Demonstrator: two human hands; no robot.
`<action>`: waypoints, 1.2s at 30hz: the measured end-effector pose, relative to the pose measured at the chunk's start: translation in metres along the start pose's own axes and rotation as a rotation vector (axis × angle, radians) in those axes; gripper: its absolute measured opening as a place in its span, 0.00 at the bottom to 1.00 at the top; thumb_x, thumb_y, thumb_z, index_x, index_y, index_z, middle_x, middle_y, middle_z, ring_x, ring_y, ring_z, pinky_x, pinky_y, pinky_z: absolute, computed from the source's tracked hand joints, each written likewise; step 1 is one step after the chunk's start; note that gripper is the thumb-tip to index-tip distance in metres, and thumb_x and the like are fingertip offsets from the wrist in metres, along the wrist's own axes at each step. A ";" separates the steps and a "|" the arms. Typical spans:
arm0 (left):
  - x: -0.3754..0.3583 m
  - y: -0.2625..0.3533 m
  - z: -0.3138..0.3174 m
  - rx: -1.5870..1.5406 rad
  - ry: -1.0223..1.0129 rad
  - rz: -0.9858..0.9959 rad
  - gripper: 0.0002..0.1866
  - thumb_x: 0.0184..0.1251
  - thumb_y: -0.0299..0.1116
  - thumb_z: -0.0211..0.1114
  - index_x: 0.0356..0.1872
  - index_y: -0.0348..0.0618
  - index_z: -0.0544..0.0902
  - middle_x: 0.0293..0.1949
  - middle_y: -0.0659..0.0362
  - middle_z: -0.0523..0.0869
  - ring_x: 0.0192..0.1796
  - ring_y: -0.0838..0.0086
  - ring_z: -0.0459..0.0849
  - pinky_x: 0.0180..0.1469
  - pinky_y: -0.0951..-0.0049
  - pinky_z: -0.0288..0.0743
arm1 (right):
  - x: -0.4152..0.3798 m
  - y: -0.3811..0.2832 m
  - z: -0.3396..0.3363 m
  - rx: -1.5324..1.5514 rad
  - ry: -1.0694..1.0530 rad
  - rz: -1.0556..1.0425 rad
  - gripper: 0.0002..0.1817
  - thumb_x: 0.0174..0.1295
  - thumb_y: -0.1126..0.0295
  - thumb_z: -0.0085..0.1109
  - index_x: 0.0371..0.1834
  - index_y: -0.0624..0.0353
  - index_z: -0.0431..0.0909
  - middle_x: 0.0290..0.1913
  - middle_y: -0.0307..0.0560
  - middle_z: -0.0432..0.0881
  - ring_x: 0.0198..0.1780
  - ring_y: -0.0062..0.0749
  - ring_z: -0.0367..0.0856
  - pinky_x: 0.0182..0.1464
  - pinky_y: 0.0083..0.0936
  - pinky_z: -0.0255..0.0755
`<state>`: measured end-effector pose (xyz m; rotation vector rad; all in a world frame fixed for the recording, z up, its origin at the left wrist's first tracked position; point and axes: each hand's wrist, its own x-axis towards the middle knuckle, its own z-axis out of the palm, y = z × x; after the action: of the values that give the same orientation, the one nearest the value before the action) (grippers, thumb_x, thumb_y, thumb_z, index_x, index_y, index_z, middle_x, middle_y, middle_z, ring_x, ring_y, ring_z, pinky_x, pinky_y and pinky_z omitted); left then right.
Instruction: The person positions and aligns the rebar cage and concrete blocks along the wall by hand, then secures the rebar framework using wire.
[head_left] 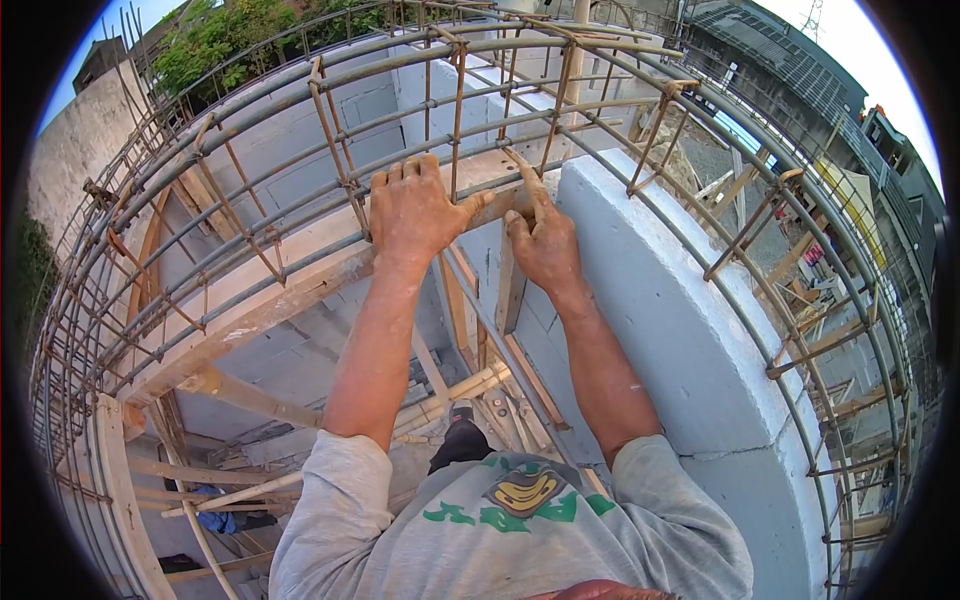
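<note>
A wooden formwork board (300, 290) runs under the rebar cage (455, 110) in front of me. My left hand (405, 215) is closed over the board, its fingers across the top and its thumb stretched to the right along the face. Just right of it, my right hand (548, 240) touches the same board near its right end. There the index finger points straight forward, the thumb stands apart and the other fingers are partly curled. Nothing shows in that hand. A light block wall (665, 290) stands beside the right hand.
Rebar curves around both sides, with stirrups crossing above the wall. Below lie wooden poles (455, 395) and loose boards. A slanting metal bar (510, 345) descends between my arms. Timber supports (130, 500) stand at the lower left. Buildings (780, 60) and trees (230, 45) lie beyond.
</note>
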<state>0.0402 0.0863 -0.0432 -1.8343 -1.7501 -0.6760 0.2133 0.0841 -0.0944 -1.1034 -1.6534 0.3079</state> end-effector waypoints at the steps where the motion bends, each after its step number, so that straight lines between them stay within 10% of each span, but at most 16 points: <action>1: -0.001 0.000 0.000 -0.002 -0.009 0.003 0.46 0.52 0.76 0.63 0.49 0.36 0.82 0.42 0.48 0.89 0.51 0.59 0.87 0.59 0.60 0.73 | -0.001 0.001 0.002 -0.005 -0.003 0.001 0.37 0.62 0.76 0.59 0.77 0.55 0.60 0.36 0.57 0.85 0.38 0.50 0.86 0.44 0.41 0.80; 15: 0.001 -0.003 0.006 0.009 -0.010 0.010 0.47 0.54 0.77 0.60 0.50 0.36 0.81 0.41 0.48 0.89 0.50 0.59 0.87 0.60 0.60 0.73 | -0.033 0.012 0.016 -0.027 -0.006 0.053 0.41 0.62 0.76 0.57 0.79 0.58 0.51 0.42 0.58 0.84 0.41 0.51 0.86 0.44 0.43 0.79; 21: 0.001 -0.001 0.001 0.001 -0.030 0.018 0.45 0.54 0.77 0.60 0.45 0.37 0.81 0.41 0.47 0.89 0.48 0.58 0.87 0.57 0.59 0.73 | -0.058 0.033 0.034 0.873 -0.180 0.709 0.40 0.64 0.73 0.57 0.79 0.62 0.49 0.43 0.57 0.85 0.34 0.37 0.87 0.37 0.29 0.84; 36: -0.001 0.000 0.005 0.024 -0.031 0.022 0.47 0.54 0.78 0.58 0.52 0.38 0.80 0.45 0.47 0.89 0.52 0.56 0.87 0.59 0.57 0.72 | -0.041 0.012 0.023 1.030 -0.123 0.601 0.41 0.66 0.70 0.53 0.82 0.54 0.45 0.45 0.57 0.83 0.34 0.32 0.87 0.36 0.25 0.83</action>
<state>0.0399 0.0893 -0.0479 -1.8547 -1.7479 -0.6184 0.1995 0.0656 -0.1364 -0.7259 -0.9553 1.4463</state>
